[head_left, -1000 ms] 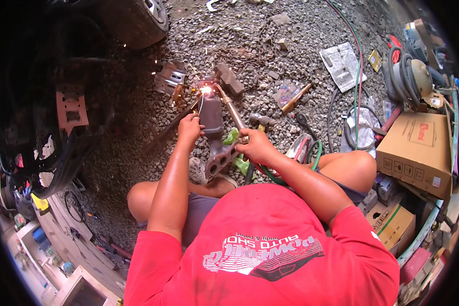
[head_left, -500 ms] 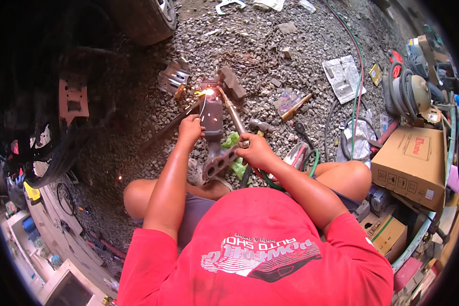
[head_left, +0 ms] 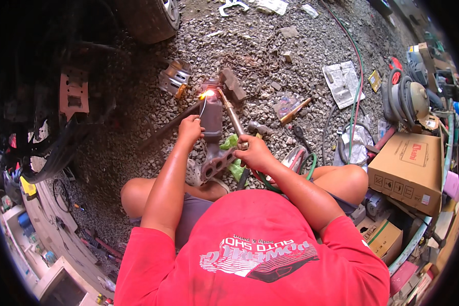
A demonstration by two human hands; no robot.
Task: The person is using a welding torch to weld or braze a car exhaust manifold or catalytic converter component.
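In front of me a dark metal exhaust manifold lies on the gravel, its flange with several round holes toward me. My right hand is closed round a gas torch, whose tip points at the far end of the manifold. Bright orange glow hides the exact spot where tip and metal meet. A thin filler rod runs into that glow from the pinched fingers of my left hand, just left of the manifold. Beneath the manifold's flange shows some green plastic.
A metal block and a bent metal shield lie beyond the manifold. A hammer is right of the torch. Green and red hoses cross the gravel. At right stand a cardboard box and a coiled-hose machine; a car wheel is far left.
The glow at the torch tip has spread a little wider and turned more orange. Both hands keep nearly the same places and grips; the whole view has shifted slightly.
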